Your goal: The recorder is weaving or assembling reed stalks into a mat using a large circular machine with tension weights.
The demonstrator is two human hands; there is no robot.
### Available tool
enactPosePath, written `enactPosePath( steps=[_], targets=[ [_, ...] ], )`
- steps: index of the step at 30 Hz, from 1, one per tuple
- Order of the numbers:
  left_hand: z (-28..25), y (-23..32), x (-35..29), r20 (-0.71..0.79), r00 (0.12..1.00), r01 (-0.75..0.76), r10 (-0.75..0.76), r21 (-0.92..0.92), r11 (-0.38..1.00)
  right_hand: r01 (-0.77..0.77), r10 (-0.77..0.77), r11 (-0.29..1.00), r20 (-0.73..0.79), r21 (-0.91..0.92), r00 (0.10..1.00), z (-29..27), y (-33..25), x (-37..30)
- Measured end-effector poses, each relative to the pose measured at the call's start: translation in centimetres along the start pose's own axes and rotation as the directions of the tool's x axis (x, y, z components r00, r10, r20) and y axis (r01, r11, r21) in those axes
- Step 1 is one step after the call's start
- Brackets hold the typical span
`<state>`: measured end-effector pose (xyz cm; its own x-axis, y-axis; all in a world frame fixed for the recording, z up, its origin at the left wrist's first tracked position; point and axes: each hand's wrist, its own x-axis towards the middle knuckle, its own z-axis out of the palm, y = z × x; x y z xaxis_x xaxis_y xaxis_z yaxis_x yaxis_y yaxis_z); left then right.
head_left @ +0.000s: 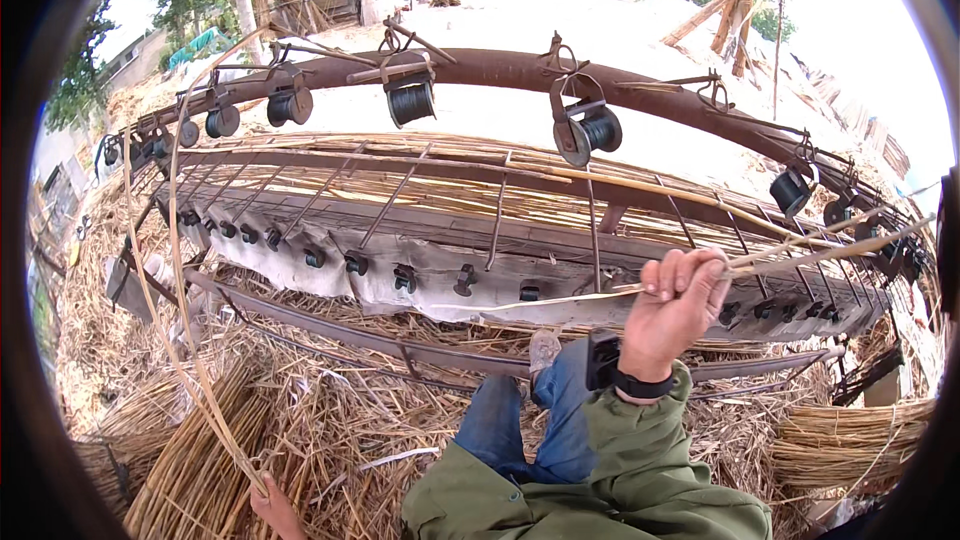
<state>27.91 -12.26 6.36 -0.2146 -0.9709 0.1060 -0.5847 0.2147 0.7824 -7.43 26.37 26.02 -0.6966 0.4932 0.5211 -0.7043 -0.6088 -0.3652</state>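
Note:
My right hand [680, 290], with a black strap and device at its wrist, is closed round a few thin reeds [840, 248]. They stretch out to the right; one pale thin end [520, 305] points left across the frame's front. At the lower left, my left hand [276, 508] is closed on the butt ends of long, bending reeds [190, 360] that rise past the left part of the frame. Before me stands a long metal frame [490, 68] with spools of dark cord [410, 100] hanging from its upper bar. More small spools [466, 280] hang along a pale sheet below.
Many reeds [480, 197] lie lengthwise along the frame behind slanted metal rods [499, 210]. A lower rail [450, 357] runs in front of my legs. Reed bundles lie at left [200, 440] and right [840, 445]. Loose straw [350, 430] covers the ground.

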Motion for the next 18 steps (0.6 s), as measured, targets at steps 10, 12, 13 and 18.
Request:
enactPosePath(
  steps=[10, 12, 13, 18],
  targets=[
    [-11.4, -6.3, 6.2, -0.622, 0.738, 0.358, -0.263, 0.029, 0.933, 0.935, 0.543, 0.213, 0.830, -0.283, 0.128, 2.6, 2.3, -1.6],
    [-11.8, -6.9, 6.0, -0.679, 0.696, 0.375, -0.235, 0.064, 0.925, 0.929, 0.489, 0.253, 0.864, -0.271, 0.119, 4.3, 4.5, -2.8],
    [-11.4, -5.7, 5.0, -0.694, 0.700, 0.317, -0.168, 0.091, 0.944, 0.921, 0.435, 0.290, 0.893, -0.260, 0.115, 5.4, 6.2, -3.2],
    [-8.9, -3.6, 4.3, -0.640, 0.749, 0.308, -0.170, 0.109, 0.945, 0.887, 0.493, 0.149, 0.810, -0.438, 0.317, 7.4, 18.3, 1.4]
  ],
)
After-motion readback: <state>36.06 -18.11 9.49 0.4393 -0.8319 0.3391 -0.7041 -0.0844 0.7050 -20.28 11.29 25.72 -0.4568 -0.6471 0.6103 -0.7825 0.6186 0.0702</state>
